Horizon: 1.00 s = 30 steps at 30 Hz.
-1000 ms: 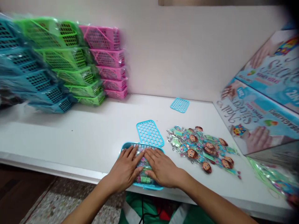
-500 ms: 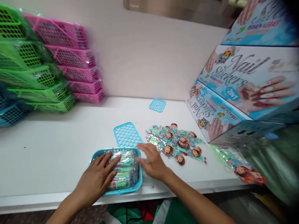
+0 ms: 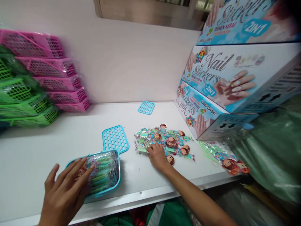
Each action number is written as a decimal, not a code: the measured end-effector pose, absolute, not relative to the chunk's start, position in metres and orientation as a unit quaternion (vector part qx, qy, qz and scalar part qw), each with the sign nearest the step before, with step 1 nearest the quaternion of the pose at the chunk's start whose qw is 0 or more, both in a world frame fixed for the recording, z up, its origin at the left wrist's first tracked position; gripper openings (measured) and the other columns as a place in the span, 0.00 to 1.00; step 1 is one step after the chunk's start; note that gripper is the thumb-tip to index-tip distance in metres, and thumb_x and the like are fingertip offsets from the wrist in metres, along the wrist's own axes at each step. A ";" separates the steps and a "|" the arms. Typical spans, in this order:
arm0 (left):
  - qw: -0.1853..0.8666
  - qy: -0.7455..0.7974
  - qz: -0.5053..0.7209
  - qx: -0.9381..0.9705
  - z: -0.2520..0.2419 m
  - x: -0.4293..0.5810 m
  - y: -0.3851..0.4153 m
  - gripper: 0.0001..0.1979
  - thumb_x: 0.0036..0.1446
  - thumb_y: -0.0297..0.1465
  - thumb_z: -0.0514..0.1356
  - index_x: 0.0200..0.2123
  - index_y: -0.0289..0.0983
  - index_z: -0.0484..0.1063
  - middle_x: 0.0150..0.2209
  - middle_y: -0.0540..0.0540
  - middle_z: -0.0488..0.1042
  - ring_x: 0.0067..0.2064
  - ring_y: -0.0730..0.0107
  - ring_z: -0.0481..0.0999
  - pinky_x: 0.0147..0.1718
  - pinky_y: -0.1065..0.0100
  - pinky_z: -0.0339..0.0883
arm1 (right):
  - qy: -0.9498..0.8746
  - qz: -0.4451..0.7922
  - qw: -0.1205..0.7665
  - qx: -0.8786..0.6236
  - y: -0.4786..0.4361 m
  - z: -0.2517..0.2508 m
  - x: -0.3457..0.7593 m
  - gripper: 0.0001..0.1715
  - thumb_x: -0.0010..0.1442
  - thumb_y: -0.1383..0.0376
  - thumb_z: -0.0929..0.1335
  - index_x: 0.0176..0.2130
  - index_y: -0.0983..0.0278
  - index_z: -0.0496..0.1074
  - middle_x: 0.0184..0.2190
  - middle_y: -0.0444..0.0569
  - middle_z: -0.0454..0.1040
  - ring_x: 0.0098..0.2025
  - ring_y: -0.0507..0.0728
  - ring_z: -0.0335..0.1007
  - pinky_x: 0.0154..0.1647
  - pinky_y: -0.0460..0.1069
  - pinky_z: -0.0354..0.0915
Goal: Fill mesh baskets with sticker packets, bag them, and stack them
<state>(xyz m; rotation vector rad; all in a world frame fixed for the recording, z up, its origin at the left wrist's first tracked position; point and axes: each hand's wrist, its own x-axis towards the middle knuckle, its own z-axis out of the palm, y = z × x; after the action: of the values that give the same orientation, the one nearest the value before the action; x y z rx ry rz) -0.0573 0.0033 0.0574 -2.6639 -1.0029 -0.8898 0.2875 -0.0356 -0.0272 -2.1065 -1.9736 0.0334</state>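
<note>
Near the table's front edge is a blue plastic basket (image 3: 119, 171), filled with clear-wrapped packets (image 3: 102, 172) in green and blue. My left hand (image 3: 64, 188) lies over the basket's left side, fingers stretched out and spread, touching the packets. To the right, my right hand (image 3: 158, 157) is at the near left edge of a loose pile of doll-face packets (image 3: 172, 142). Its fingers are curled and pressed onto one green packet (image 3: 142, 150), whose other end is under the hand.
Two blue perforated plates (image 3: 115, 139) lie on the white table (image 3: 138, 182). Wrapped pink baskets (image 3: 58, 83) and green baskets (image 3: 30, 106) are stacked at left. Nail sticker cartons (image 3: 218, 78) rise at right, with more doll packets (image 3: 228, 161) before them.
My right hand has left the basket's right edge and reached right to the pile. My left hand has stayed on the basket, which now sits tilted more. The camera view has shifted right.
</note>
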 end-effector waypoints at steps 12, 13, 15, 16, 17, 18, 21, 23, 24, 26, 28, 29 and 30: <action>-0.797 -0.364 -0.349 -0.331 0.001 0.125 -0.065 0.28 0.52 0.40 0.64 0.55 0.36 0.67 0.57 0.36 0.68 0.59 0.52 0.66 0.56 0.58 0.63 | -0.577 0.297 0.374 -0.662 -0.097 0.017 0.265 0.16 0.64 0.55 0.61 0.48 0.61 0.63 0.38 0.46 0.74 0.39 0.54 0.70 0.39 0.47 0.64; -0.827 -0.350 -0.341 -0.279 -0.003 0.126 -0.063 0.26 0.52 0.39 0.64 0.52 0.34 0.70 0.54 0.36 0.72 0.57 0.52 0.69 0.54 0.58 0.64 | -0.603 0.329 0.348 -0.638 -0.105 0.019 0.263 0.15 0.64 0.55 0.61 0.46 0.61 0.64 0.36 0.45 0.74 0.38 0.54 0.70 0.37 0.47 0.63; -0.849 -0.357 -0.332 -0.206 -0.009 0.124 -0.061 0.22 0.51 0.36 0.66 0.48 0.33 0.72 0.47 0.37 0.77 0.51 0.53 0.75 0.49 0.60 0.69 | -0.632 0.338 0.300 -0.629 -0.107 0.019 0.267 0.15 0.65 0.55 0.59 0.40 0.61 0.68 0.33 0.44 0.74 0.35 0.53 0.70 0.35 0.47 0.63; -0.848 -0.377 -0.327 -0.180 -0.012 0.121 -0.061 0.20 0.50 0.34 0.67 0.47 0.33 0.72 0.45 0.37 0.78 0.47 0.55 0.77 0.46 0.61 0.71 | -0.629 0.311 0.287 -0.652 -0.101 0.017 0.275 0.17 0.66 0.55 0.58 0.37 0.62 0.69 0.32 0.44 0.74 0.34 0.53 0.69 0.35 0.47 0.63; -0.844 -0.399 -0.320 -0.164 -0.015 0.119 -0.061 0.20 0.50 0.33 0.67 0.46 0.34 0.71 0.43 0.38 0.79 0.43 0.56 0.79 0.42 0.61 0.73 | -0.617 0.269 0.281 -0.684 -0.090 0.015 0.286 0.19 0.66 0.56 0.57 0.36 0.62 0.70 0.32 0.45 0.74 0.35 0.53 0.69 0.37 0.47 0.63; -0.837 -0.420 -0.313 -0.154 -0.017 0.118 -0.061 0.19 0.50 0.31 0.67 0.45 0.35 0.70 0.42 0.39 0.79 0.40 0.58 0.80 0.38 0.62 0.74 | -0.601 0.223 0.281 -0.714 -0.075 0.011 0.298 0.19 0.66 0.56 0.57 0.38 0.63 0.71 0.35 0.47 0.75 0.38 0.54 0.69 0.40 0.48 0.63; -0.825 -0.452 -0.304 -0.150 -0.019 0.118 -0.060 0.16 0.49 0.29 0.67 0.40 0.34 0.68 0.38 0.39 0.80 0.33 0.60 0.81 0.30 0.64 0.75 | -0.609 0.116 0.242 -0.746 -0.019 -0.001 0.331 0.25 0.62 0.57 0.63 0.54 0.67 0.64 0.53 0.57 0.68 0.53 0.59 0.63 0.54 0.52 0.58; -0.824 -0.447 -0.313 -0.154 -0.017 0.119 -0.057 0.14 0.48 0.28 0.67 0.38 0.34 0.68 0.38 0.39 0.80 0.34 0.59 0.81 0.30 0.65 0.75 | -0.632 0.098 0.205 -0.740 0.012 -0.006 0.343 0.26 0.60 0.59 0.66 0.54 0.68 0.65 0.54 0.60 0.67 0.56 0.62 0.59 0.57 0.56 0.54; -0.823 -0.443 -0.320 -0.154 -0.015 0.119 -0.055 0.13 0.49 0.27 0.67 0.37 0.33 0.68 0.39 0.38 0.79 0.35 0.58 0.81 0.30 0.65 0.75 | -0.640 0.094 0.191 -0.738 0.023 -0.007 0.346 0.21 0.60 0.60 0.65 0.50 0.68 0.69 0.51 0.60 0.70 0.56 0.63 0.60 0.56 0.57 0.54; -0.820 -0.440 -0.333 -0.151 -0.012 0.118 -0.051 0.13 0.49 0.26 0.66 0.38 0.33 0.68 0.40 0.38 0.79 0.37 0.58 0.81 0.31 0.65 0.75 | -0.639 0.093 0.192 -0.739 0.031 -0.005 0.348 0.14 0.62 0.62 0.63 0.40 0.68 0.74 0.44 0.60 0.73 0.53 0.64 0.62 0.55 0.58 0.53; -0.818 -0.441 -0.344 -0.137 -0.011 0.117 -0.048 0.13 0.50 0.26 0.66 0.38 0.33 0.68 0.40 0.38 0.79 0.39 0.59 0.80 0.33 0.66 0.75 | -0.626 0.088 0.211 -0.746 0.022 0.000 0.345 0.18 0.65 0.62 0.59 0.38 0.68 0.74 0.42 0.59 0.74 0.50 0.63 0.63 0.54 0.58 0.55; -0.820 -0.437 -0.348 -0.128 -0.011 0.117 -0.047 0.13 0.50 0.26 0.66 0.38 0.33 0.68 0.40 0.38 0.79 0.40 0.59 0.80 0.35 0.66 0.74 | -0.620 0.088 0.220 -0.748 0.013 0.003 0.340 0.20 0.66 0.61 0.57 0.39 0.67 0.73 0.40 0.57 0.74 0.48 0.61 0.65 0.51 0.56 0.57; -0.824 -0.426 -0.353 -0.120 -0.011 0.118 -0.046 0.13 0.50 0.27 0.66 0.39 0.34 0.69 0.40 0.39 0.79 0.40 0.60 0.80 0.36 0.66 0.74 | -0.616 0.100 0.232 -0.746 0.000 0.006 0.333 0.21 0.67 0.60 0.55 0.40 0.66 0.72 0.38 0.54 0.74 0.44 0.59 0.67 0.47 0.53 0.60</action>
<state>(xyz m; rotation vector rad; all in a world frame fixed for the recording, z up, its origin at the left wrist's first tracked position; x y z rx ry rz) 0.1182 -0.0461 -0.0110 0.2543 0.9054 0.7515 0.3329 -0.0002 0.0063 -2.0499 -1.6944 0.2751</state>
